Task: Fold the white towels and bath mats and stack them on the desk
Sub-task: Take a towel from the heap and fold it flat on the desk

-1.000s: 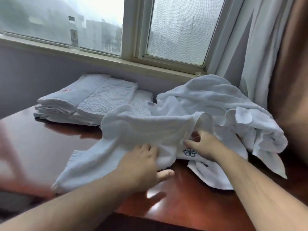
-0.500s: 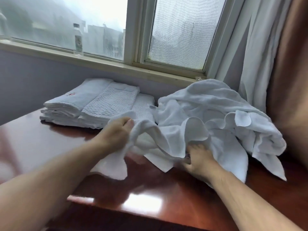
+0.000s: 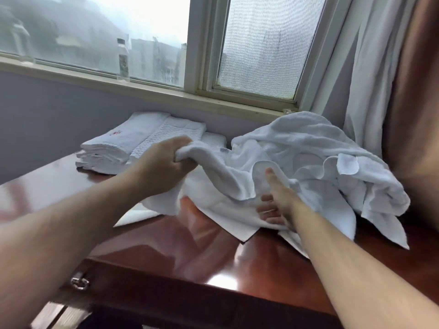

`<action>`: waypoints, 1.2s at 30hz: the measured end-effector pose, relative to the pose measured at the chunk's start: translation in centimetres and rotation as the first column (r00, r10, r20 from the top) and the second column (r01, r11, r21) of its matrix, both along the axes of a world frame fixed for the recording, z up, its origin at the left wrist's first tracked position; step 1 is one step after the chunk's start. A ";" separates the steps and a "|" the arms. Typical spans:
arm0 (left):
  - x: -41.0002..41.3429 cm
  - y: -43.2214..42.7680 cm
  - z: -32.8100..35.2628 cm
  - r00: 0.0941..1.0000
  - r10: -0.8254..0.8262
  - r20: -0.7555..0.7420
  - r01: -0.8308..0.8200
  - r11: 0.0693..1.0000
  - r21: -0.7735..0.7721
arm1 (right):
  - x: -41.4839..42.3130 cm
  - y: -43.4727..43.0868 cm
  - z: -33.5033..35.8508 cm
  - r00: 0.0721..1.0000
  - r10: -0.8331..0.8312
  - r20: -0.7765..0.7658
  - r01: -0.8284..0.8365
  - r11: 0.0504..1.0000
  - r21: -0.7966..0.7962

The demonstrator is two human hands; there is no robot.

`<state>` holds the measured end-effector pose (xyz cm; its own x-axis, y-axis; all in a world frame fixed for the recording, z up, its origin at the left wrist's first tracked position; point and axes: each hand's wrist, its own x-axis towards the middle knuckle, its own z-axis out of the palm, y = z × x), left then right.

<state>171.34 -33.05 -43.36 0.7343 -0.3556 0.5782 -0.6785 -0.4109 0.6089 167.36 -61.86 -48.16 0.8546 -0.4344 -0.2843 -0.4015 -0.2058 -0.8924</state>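
Currently grips a bunched end of the towel [image 3: 225,176] in the left hand [image 3: 169,162], just before the folded stack [image 3: 128,143], its length running rightward over the bench [image 3: 166,248] to the right hand [image 3: 278,200], half under cloth, hold unclear.

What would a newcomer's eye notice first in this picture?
The big crumpled heap of white towels on the right of the desk strikes first. In front of it, the left hand grips a bunched towel while the right hand reaches under its fold. A neat folded stack lies behind, at left.
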 end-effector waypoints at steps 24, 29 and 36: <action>3.1 -0.3 -7.2 0.968 -0.100 -0.231 0.222 0.772 0.596 | 2.2 -4.1 -2.8 0.930 0.316 -0.188 -0.305 0.374 -0.876; 3.3 -0.9 -8.6 0.988 0.129 -0.084 -0.035 0.720 0.693 | 2.5 -1.8 -3.6 0.965 0.193 -0.180 -0.249 0.444 -0.861; 3.1 1.2 -3.7 0.606 -0.024 -0.795 0.392 0.879 0.272 | 0.0 -2.5 0.9 0.783 0.572 -0.243 -0.557 0.472 -0.684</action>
<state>174.45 -31.88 -47.05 0.7060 -0.6056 -0.3672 -0.1507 -0.6351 0.7576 167.34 -64.35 -47.21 0.9899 0.0933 -0.1067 0.0468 -0.9256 -0.3755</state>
